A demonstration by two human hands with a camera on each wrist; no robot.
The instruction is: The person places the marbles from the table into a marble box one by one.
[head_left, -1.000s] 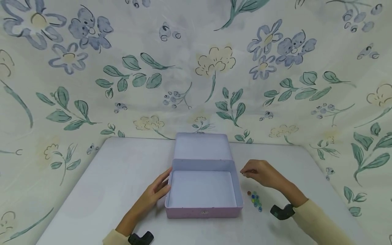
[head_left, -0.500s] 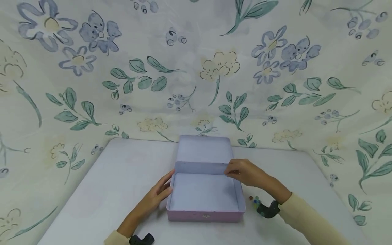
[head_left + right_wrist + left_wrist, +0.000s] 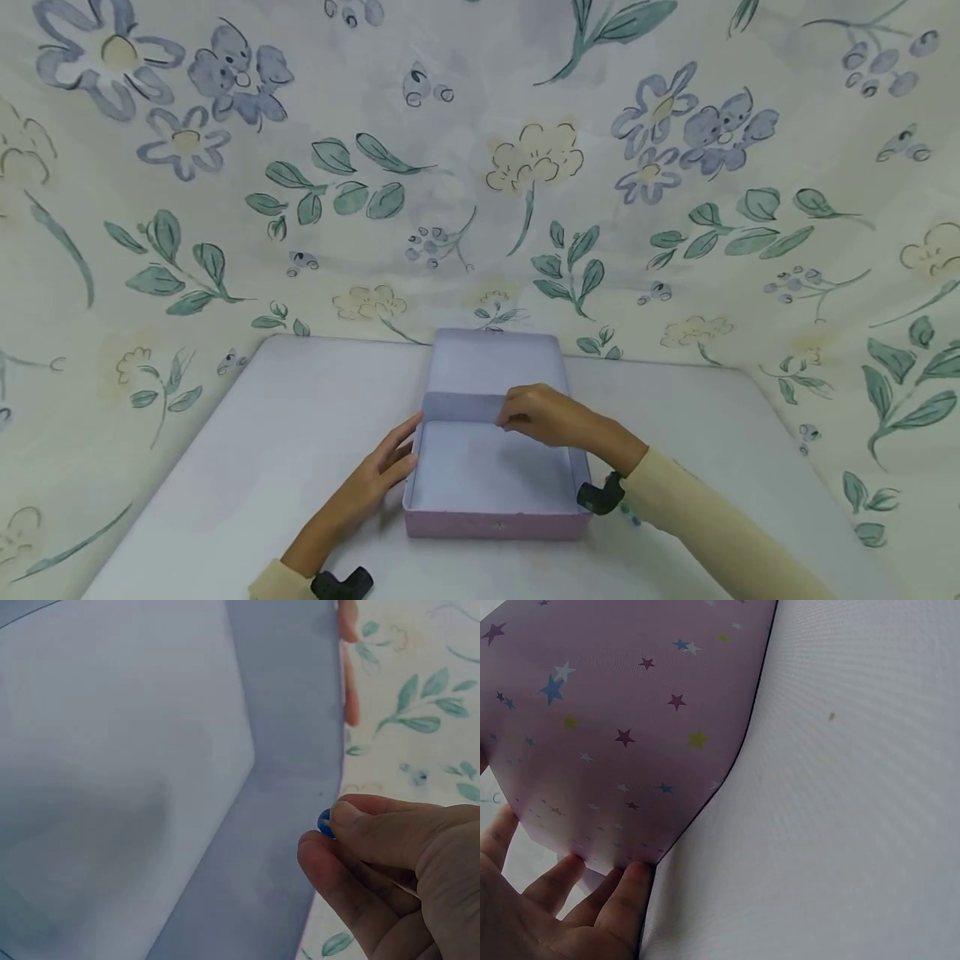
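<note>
My right hand (image 3: pixel 543 414) pinches a blue marble (image 3: pixel 325 823) between thumb and finger. It hangs over the back part of a metal box (image 3: pixel 497 523), whose lid (image 3: pixel 495 358) is tipped back. Pale lilac lines the inside. My left hand (image 3: pixel 384 467) rests against the box's left side. In the left wrist view its fingertips (image 3: pixel 637 871) touch the pink wall (image 3: pixel 630 705), printed with coloured stars. To the right of the box lie small glass marbles (image 3: pixel 633 517), mostly hidden behind the right sleeve.
The box stands on a white table (image 3: pixel 247 467). Behind the table hangs a cloth (image 3: pixel 450 167) printed with flowers and leaves. Dark wrist-worn devices sit at both wrists, the right one (image 3: pixel 600 495) over the box's front right corner.
My right hand has moved left from beside the box to above its inside, holding the marble. Its sleeve now covers most of the loose marbles. My left hand stays at the box's side.
</note>
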